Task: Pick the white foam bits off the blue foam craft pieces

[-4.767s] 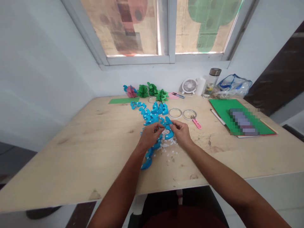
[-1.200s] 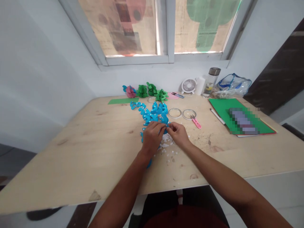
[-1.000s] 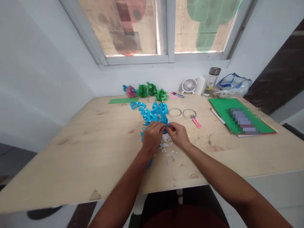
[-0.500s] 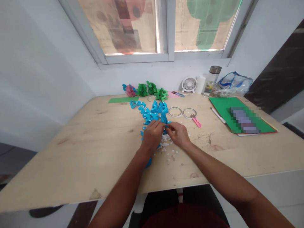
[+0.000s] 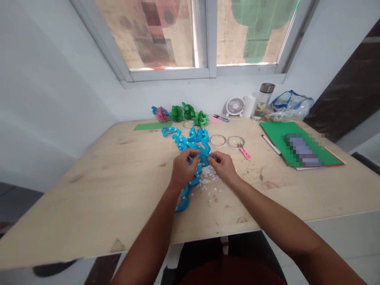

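Note:
Wavy blue paper cutouts dotted with small white patches lie in a loose cluster at the middle of the table. My right hand pinches the edge of a blue paper cutout between thumb and fingertips. Just left of that piece is my left hand, its thumb and fingers pressed together; whatever they pinch is too small to make out. Beneath my left wrist a string of blue cutouts runs toward the table's front edge. Tiny white paper scraps are scattered between my hands.
Two tape rings and pink-handled snips lie right of the cluster. Green and pink paper flowers, a fan and a glass bottle stand along the wall. A pen lies beside a green sheet.
My left hand has moved slightly left, away from my right hand, uncovering more of the blue cutouts. My right hand stays nearly in place. The view has shifted a little.

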Demonstrator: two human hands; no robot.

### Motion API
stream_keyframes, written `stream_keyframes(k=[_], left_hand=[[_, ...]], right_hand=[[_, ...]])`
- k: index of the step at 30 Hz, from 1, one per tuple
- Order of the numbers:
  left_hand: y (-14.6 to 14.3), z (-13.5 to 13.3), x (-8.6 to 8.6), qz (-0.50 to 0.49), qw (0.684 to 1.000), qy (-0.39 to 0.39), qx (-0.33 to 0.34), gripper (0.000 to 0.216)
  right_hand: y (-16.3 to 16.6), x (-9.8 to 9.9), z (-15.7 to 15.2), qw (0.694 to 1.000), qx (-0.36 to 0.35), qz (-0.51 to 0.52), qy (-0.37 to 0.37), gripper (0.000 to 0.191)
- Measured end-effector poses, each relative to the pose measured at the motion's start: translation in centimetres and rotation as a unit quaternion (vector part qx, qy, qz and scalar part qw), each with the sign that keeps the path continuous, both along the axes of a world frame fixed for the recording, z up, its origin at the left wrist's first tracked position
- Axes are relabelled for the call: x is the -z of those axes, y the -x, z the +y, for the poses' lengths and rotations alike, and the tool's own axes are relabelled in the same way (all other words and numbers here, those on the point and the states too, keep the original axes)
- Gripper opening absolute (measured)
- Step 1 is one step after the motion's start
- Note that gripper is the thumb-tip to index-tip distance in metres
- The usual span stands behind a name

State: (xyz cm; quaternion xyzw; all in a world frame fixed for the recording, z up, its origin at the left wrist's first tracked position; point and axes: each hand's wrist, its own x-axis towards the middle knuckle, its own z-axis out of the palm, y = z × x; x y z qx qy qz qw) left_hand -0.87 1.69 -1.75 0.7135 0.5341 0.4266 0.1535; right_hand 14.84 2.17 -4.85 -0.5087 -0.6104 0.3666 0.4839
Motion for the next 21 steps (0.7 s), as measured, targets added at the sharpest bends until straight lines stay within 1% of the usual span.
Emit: stream_keyframes(k=[2,5,7,9,11,14,17,21], left_hand=[[0.1,0.0,-0.2,0.011,1.000,0.015,0.016,0.017],[0.1,0.0,-0.3,0.063,0.997,0.040,0.029,0.022],[0.1,0.0,-0.3,0.102,0.993,0.057,0.025,0.028],[0.1,0.0,-0.3,0.112,0.991,0.073,0.015,0.027],[0.1,0.0,-0.4,0.067,0.993,0.093,0.011,0.020],[-0.1,-0.3,-0.9,-0.062,0.988,0.137,0.027,0.020],[-0.5,-0.7,-1.4,-0.171,0.965,0.191,0.051,0.018],[-1.0,-1.1,-1.6,-0.259,0.934,0.236,0.062,0.013]], right_hand=[[-0.1,0.0,0.1,1.000,0.005,0.026,0.009,0.026],[-0.1,0.1,0.3,0.998,0.010,0.061,0.003,0.027],[-0.1,0.1,0.4,0.997,0.015,0.076,-0.002,0.026],[-0.2,0.2,0.5,0.996,0.019,0.090,0.000,0.026],[-0.2,0.3,0.6,0.994,0.020,0.105,0.003,0.025],[-0.2,0.3,0.6,0.992,0.019,0.121,0.004,0.024],[-0.2,0.1,0.6,0.992,0.015,0.129,0.006,0.022],[-0.2,0.0,0.5,0.989,0.008,0.149,0.013,0.021]])
